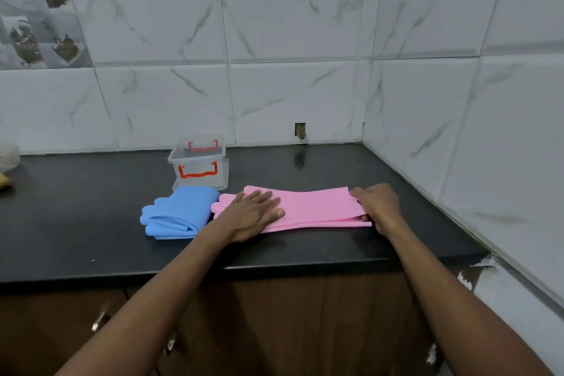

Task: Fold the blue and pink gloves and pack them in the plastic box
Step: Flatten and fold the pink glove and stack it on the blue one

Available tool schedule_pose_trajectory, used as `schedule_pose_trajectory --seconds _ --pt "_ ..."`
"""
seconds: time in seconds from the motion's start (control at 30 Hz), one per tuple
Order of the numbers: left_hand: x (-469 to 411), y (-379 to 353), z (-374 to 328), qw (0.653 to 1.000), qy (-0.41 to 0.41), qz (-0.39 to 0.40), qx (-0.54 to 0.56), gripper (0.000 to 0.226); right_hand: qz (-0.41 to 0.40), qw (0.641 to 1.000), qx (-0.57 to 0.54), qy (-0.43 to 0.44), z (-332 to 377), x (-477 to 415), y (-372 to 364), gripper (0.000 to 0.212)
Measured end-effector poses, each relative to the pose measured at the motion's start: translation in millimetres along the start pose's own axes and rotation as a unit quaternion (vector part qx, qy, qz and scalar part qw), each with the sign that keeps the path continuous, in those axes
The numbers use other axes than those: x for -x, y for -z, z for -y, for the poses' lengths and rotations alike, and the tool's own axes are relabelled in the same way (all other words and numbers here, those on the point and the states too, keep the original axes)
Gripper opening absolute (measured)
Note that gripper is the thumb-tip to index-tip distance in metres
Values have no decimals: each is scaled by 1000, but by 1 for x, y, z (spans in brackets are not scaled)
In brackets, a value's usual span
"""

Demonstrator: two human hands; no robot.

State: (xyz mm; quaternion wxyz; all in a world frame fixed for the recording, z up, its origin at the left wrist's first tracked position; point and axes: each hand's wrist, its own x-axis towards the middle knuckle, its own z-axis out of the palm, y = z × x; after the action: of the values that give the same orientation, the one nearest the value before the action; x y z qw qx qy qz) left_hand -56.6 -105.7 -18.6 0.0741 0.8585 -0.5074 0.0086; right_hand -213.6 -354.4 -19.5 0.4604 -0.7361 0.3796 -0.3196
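The pink gloves [317,207] lie stretched flat on the bench [91,223], in front of the plastic box [198,162] and just beside the folded blue gloves [177,214]. The left hand [256,210] presses their fingertip end with straight fingers, while the right hand [378,206] curls its fingers round the cuff. If the left palm eases mid-fold, the rubber (it looks springy) may slide or spring open, knocking the blue pair undone

Lighting is soft and even. Mild glare shows on the glossy wall tiles [290,24] and the far counter [300,159]. Edges bow; detail is slightly soft.
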Motion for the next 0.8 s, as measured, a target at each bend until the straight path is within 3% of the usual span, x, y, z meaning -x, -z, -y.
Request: schedule_pose_trajectory --seconds 0.13,0.3,0.47,0.57,0.67,0.8 --pt "2 -3 7 1000 -6 5 17 80 87 996 26 6 -5 -9 6 14" --pt "-2 -5 13 999 -21 24 -23 105 52 997 43 42 -7 1 5 18" --pt "-10 -4 15 999 -21 21 -35 108 14 996 60 61 -5 2 2 13" --pt "-10 1 15 999 -19 38 -19 103 -12 988 126 87 -4 3 1 13" --pt "-14 6 14 998 7 41 37 81 -21 981 176 77 -1 3 -1 22" --pt "-23 13 30 977 182 -98 -57 43 -11 970 224 93 -3 2 -8 25"
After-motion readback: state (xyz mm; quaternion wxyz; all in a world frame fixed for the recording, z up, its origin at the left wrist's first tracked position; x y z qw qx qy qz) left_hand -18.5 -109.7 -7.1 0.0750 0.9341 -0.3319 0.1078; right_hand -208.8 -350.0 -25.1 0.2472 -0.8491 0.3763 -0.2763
